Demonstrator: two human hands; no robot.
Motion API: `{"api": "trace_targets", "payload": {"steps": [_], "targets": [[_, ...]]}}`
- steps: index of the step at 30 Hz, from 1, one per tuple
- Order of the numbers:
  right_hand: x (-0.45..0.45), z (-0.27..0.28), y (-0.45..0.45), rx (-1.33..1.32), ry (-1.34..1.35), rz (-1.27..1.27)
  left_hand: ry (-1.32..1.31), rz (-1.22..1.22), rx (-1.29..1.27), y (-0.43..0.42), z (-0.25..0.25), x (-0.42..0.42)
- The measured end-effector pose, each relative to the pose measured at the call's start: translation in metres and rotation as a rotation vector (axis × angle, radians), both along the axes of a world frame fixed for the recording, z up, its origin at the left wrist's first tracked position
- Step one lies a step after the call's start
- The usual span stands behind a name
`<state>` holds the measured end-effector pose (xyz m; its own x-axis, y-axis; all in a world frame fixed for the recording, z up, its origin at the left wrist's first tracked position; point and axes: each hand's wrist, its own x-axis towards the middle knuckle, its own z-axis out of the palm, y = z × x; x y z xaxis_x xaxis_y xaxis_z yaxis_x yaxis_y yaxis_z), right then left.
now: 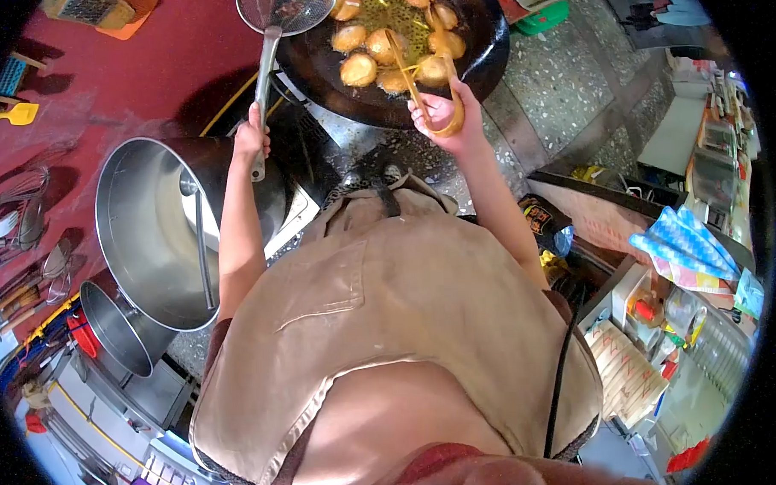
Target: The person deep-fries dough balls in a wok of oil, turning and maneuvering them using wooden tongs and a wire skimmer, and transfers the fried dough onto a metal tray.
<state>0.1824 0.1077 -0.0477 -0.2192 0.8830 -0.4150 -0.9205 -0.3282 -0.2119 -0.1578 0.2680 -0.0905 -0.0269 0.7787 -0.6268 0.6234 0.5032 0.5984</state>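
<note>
A large dark wok (314,83) at the top holds oil and several golden-brown round pieces of food (359,70). My left hand (251,138) is closed round the metal handle of a mesh strainer (287,6), whose basket is over the wok's left edge with dark bits in it. In my right hand (454,120) are wooden tongs (442,131), gripped near their bent end. The two arms of the tongs reach apart over the food; whether the tips touch any piece is unclear.
Left of me stand a big metal pot (149,242) and a smaller pot (109,329). Whisks and ladles (32,204) hang against the red surface at the far left. A blue checked cloth (687,242) and stacked containers (625,375) are at the right.
</note>
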Motion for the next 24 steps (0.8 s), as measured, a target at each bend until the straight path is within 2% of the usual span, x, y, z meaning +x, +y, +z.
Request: {"api": "trace_targets", "payload": {"steps": [9, 14, 18, 21, 24], "targets": [[0.004, 0.006, -0.010, -0.058, 0.046, -0.005, -0.015, -0.013, 0.013, 0.002, -0.004, -0.001], [0.009, 0.003, -0.022, -0.085, -0.115, 0.003, -0.003, -0.035, 0.017, 0.004, -0.006, -0.002], [0.015, 0.003, -0.032, -0.055, -0.075, 0.019, -0.010, -0.046, 0.024, 0.004, -0.007, -0.003], [0.015, 0.010, -0.041, -0.114, -0.205, 0.007, 0.010, -0.051, 0.026, 0.004, -0.006, -0.003], [0.015, 0.018, -0.050, -0.300, -0.621, 0.168, 0.003, -0.047, 0.014, 0.005, -0.009, -0.004]]}}
